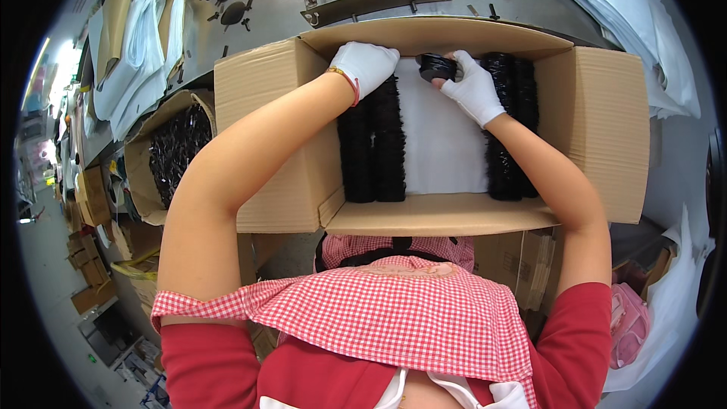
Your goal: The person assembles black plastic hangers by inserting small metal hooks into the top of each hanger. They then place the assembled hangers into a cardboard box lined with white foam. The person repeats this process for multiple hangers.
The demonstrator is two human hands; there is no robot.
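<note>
An open cardboard box (pixel 439 221) stands in front of me. Inside it, rows of small black parts (pixel 388 153) line the left side and matching rows (pixel 503 167) line the right. A white sheet (pixel 447 144) shows between them. My right hand (pixel 473 89), in a white glove with bare fingertips, grips a short stack of round black pieces (pixel 437 68) near the box's far wall. My left hand (pixel 365 70), also gloved, curls over the far end of the left rows. Its fingers are closed, and whatever they hold is hidden.
Beyond the box, a metal table (pixel 276 7) carries a metal rack (pixel 379 0), dark oval pieces (pixel 235 11) and several small black screws. At left sits a carton of black strips (pixel 180 148) below white bags (pixel 136 60). White sheeting (pixel 606 0) covers the table's right end.
</note>
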